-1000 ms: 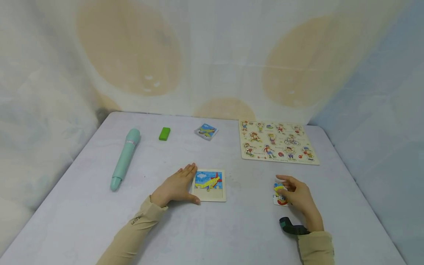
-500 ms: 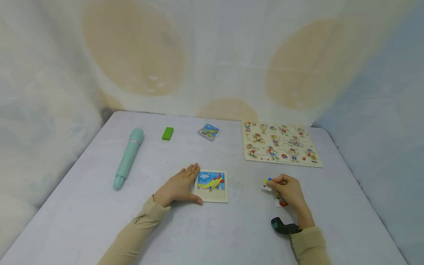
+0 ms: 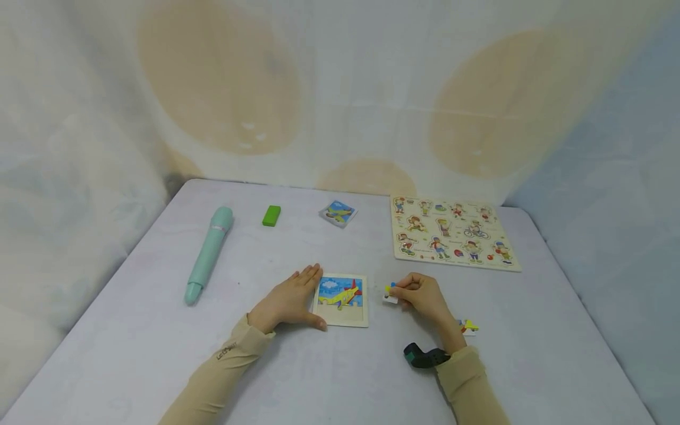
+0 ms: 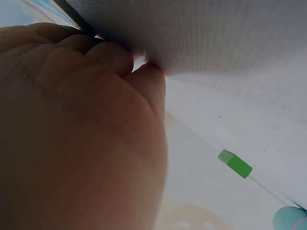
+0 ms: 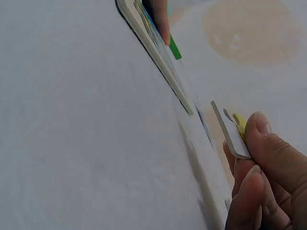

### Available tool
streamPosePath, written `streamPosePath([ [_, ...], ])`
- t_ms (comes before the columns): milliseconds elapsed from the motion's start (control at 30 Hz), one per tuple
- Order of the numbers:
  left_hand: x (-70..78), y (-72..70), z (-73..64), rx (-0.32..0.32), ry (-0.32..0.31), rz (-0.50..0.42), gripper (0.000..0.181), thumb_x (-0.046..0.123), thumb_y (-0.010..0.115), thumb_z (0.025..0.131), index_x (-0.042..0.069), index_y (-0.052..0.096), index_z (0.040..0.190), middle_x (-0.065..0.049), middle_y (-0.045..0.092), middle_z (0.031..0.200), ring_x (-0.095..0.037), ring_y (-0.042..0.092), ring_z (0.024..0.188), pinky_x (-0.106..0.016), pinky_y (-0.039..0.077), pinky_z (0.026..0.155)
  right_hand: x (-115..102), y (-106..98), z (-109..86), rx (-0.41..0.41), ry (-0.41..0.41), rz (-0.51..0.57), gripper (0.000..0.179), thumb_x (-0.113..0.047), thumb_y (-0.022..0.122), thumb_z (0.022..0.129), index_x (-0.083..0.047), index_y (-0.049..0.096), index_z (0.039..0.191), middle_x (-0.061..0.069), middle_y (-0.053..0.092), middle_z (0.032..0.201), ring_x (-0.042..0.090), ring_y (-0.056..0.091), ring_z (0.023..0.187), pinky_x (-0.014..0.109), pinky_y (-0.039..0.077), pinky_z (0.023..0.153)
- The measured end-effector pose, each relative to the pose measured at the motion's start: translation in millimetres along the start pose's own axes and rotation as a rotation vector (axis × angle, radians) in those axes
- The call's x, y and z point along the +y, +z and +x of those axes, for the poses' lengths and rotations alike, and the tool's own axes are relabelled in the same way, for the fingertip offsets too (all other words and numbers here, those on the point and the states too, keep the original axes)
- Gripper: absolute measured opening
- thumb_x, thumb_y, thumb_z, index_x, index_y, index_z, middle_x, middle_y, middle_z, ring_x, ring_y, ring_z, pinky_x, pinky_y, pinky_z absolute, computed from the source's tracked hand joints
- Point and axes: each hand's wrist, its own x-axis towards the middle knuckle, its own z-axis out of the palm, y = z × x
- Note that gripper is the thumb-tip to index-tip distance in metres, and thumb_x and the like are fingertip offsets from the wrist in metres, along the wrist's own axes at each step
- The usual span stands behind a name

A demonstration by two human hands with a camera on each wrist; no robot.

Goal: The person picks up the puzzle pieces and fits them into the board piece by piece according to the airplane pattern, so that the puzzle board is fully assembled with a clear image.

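A small wooden puzzle tray [image 3: 345, 319] with an airplane picture lies mid-table. Its upper part is filled with pieces; a bare strip shows along the near side. My left hand [image 3: 289, 301] rests at the tray's left edge, fingers extended and thumb at the near left corner. To the right of the tray, my right hand [image 3: 425, 298] pinches a puzzle piece [image 3: 390, 298] between thumb and fingers. In the right wrist view this piece [image 5: 229, 129] is white with yellow on it, tilted, and apart from the tray. Another puzzle piece [image 3: 470, 327] lies behind the right wrist, partly hidden.
Toward the back lie a green block [image 3: 271, 215], a small airplane picture [image 3: 340, 213] and, at right, a large board [image 3: 451, 233] with cartoon sports figures. A mint-green microphone-shaped object [image 3: 209, 254] lies at left. The right wrist wears a black band [image 3: 425, 356].
My right hand has picked up the puzzle piece and carried it left toward the tray, uncovering the other piece. The left hand stays at the tray's edge. The view has shifted slightly.
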Motion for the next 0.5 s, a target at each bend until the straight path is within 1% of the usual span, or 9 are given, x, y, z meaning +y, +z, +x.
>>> streamPosePath([
  [100,-0.1,0.4,-0.7,-0.001,-0.001,0.001,0.122,0.062,0.079,0.066,-0.001,0.022,0.153,-0.016,0.018,0.162,-0.031,0.017,0.151,-0.047,0.019,0.123,-3,11,1.8,-0.044,-0.011,0.011,0.021,-0.013,0.075,0.084,0.002,0.063,0.092,-0.005,0.066,0.064,0.008,0.054,0.054,0.020,0.046,0.052],
  [200,-1.2,0.6,-1.2,-0.004,-0.005,0.013,0.122,0.063,0.078,0.066,0.000,0.021,0.153,-0.015,0.018,0.162,-0.030,0.016,0.151,-0.047,0.019,0.123,-6,21,2.6,-0.082,-0.034,-0.002,0.027,-0.014,0.075,0.084,0.001,0.066,0.104,-0.001,0.068,0.067,0.009,0.054,0.055,0.020,0.048,0.052],
  [300,-2.1,0.7,-1.2,-0.005,-0.004,0.011,0.122,0.063,0.078,0.066,0.000,0.021,0.153,-0.015,0.017,0.162,-0.030,0.016,0.151,-0.047,0.019,0.123,-9,29,1.9,-0.106,-0.058,-0.018,0.032,-0.015,0.076,0.084,-0.001,0.069,0.111,0.003,0.070,0.069,0.010,0.054,0.055,0.021,0.048,0.052],
  [500,-1.3,-0.4,0.7,-0.009,0.000,0.007,0.122,0.064,0.078,0.067,0.000,0.021,0.153,-0.014,0.017,0.162,-0.029,0.015,0.151,-0.046,0.018,0.123,-14,46,-0.7,-0.122,-0.099,-0.018,0.024,-0.013,0.077,0.082,-0.001,0.072,0.102,0.007,0.073,0.075,0.010,0.053,0.055,0.021,0.047,0.050],
])
